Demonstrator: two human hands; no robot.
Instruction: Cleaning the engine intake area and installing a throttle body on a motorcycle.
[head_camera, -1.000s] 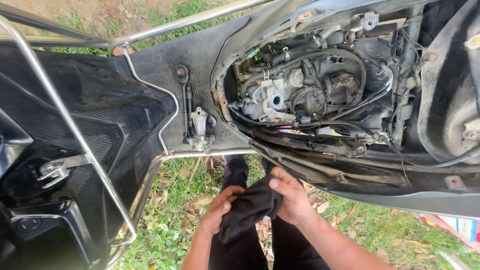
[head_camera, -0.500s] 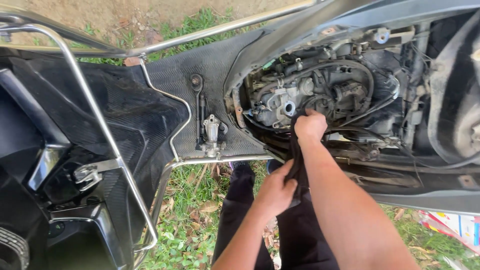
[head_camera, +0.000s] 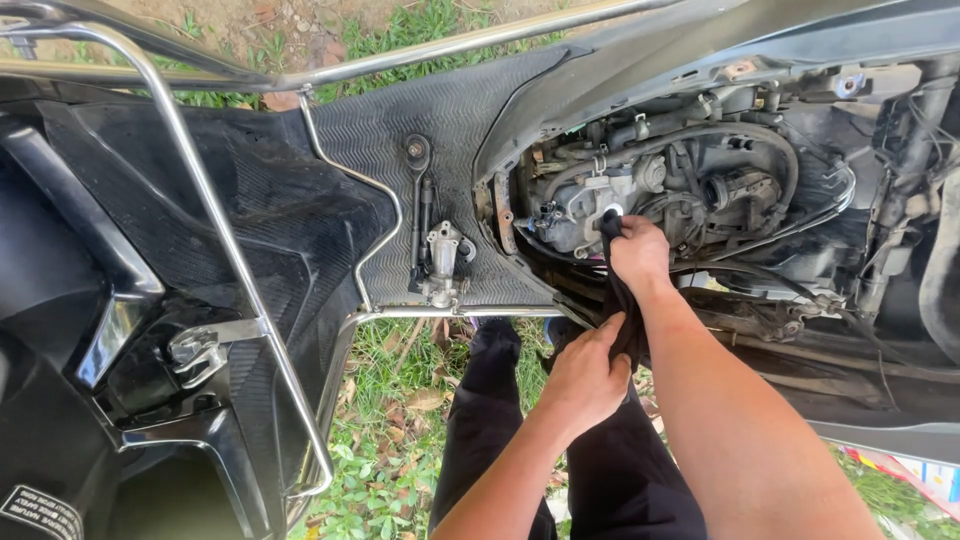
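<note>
Nearest the camera, the left hand (head_camera: 588, 372) is closing around the lower part of a black rag (head_camera: 622, 300), holding it taut below the frame. Further out, the right hand (head_camera: 640, 255) is pinching the rag's upper end and pressing it against a round opening on the engine (head_camera: 640, 190), so the cloth is running between the two hands, from just under the engine down toward the person's dark trousers (head_camera: 480, 400). Judging by this, the wiping at that opening is under way rather than finished: the metal around it is looking grimy, and the rest of the engine is showing no sign of being wiped clean.

To the left, on the ribbed rubber footboard mat (head_camera: 440, 110), a small metal part (head_camera: 443, 262) and a long wrench (head_camera: 418, 200) are lying close together, well apart from both hands. A chrome tube guard (head_camera: 215, 230) is crossing over the black body panels (head_camera: 130, 220). Hoses and cables (head_camera: 800, 215) are crowding around the engine and narrowing the room for the right hand. Beyond, grass (head_camera: 390, 40) and bare soil are showing.
</note>
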